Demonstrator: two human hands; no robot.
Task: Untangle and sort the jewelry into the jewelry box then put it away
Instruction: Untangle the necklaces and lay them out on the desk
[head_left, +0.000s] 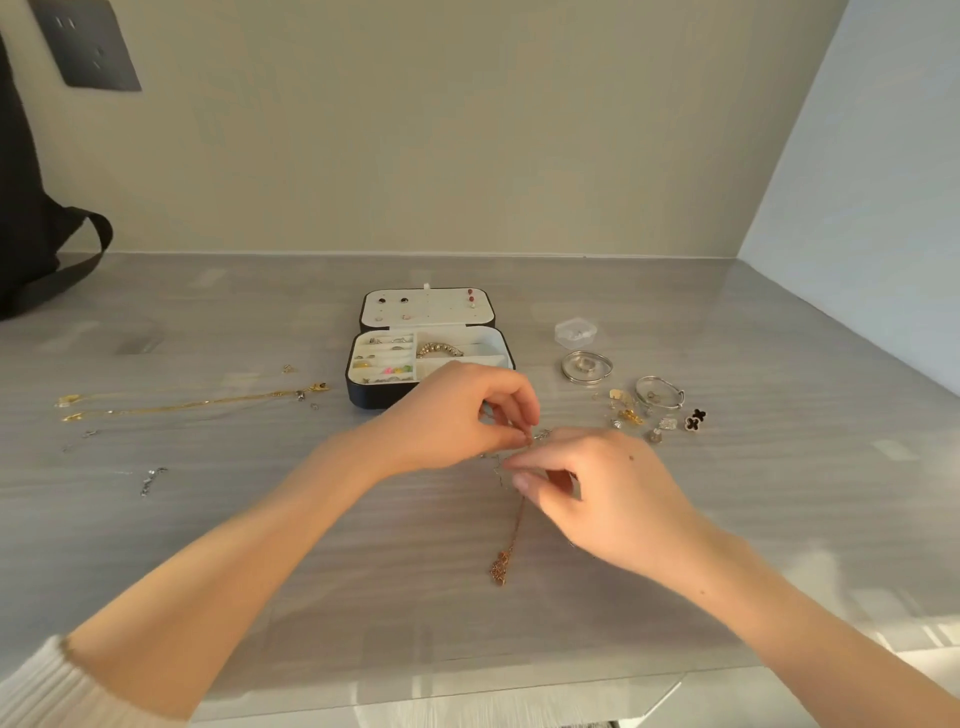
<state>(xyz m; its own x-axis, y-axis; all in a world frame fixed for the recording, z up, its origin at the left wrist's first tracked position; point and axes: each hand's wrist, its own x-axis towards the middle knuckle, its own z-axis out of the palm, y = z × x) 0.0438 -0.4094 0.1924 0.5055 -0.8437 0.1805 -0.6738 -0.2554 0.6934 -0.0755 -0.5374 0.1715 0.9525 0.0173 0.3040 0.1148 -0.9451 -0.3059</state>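
Grey counter (260, 545), task seemingly about midway: left hand (457, 415) and right hand (608, 488) each pinch a tangled chain (511, 535) just in front of the open box (374, 397), partly filled, while gold chains (197, 402) at left and bangles (587, 366) and earrings (695, 419) at right lie unsorted.

You're looking at a glossy streaked-grey countertop (208, 545), matt black jewelry box (363, 396), shiny silver metal bangles (586, 380), clear plastic pot (574, 332), rose-gold metal chain (500, 567).
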